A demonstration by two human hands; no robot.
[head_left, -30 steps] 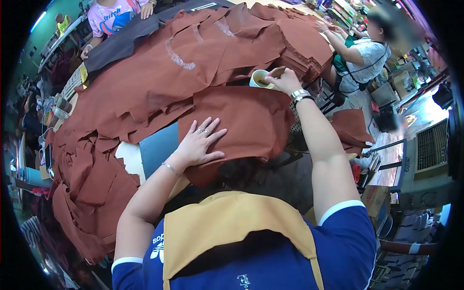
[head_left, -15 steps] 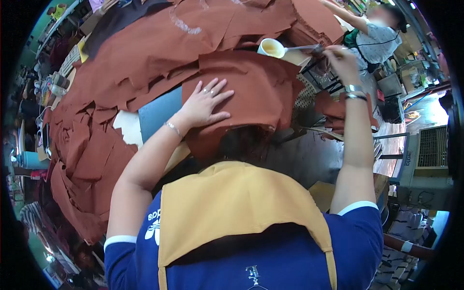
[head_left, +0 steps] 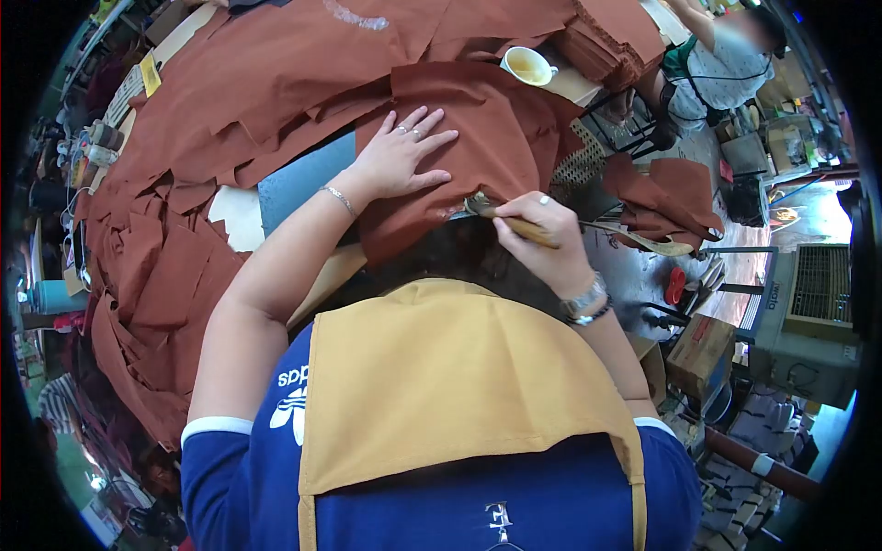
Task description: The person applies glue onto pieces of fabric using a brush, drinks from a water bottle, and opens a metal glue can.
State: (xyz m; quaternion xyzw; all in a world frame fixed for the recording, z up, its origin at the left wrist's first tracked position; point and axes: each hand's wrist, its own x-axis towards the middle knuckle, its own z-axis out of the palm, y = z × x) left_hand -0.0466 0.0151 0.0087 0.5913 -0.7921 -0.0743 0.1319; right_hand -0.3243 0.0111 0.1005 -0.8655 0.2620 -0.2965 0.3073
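My left hand (head_left: 401,154) lies flat with its fingers spread on a reddish-brown sheet (head_left: 491,124). My right hand (head_left: 548,241) is closed around the wooden handle of a brush (head_left: 528,230). The brush's bristles touch the sheet near its front edge, where a small pale wet streak shows. Behind the sheet stands a white cup (head_left: 527,66) with yellowish liquid in it. Under the sheet's left side a blue-grey board (head_left: 299,184) sticks out.
More reddish-brown sheets (head_left: 276,83) lie layered across the table, with a crumpled heap at the left. A person (head_left: 721,69) sits at the back right. Brown pieces (head_left: 663,202) hang at the right, above a cardboard box (head_left: 700,354).
My right hand has come from the cup, out to the right, then down to the sheet's front edge with the brush. The left hand stays on the sheet. The view has shifted.
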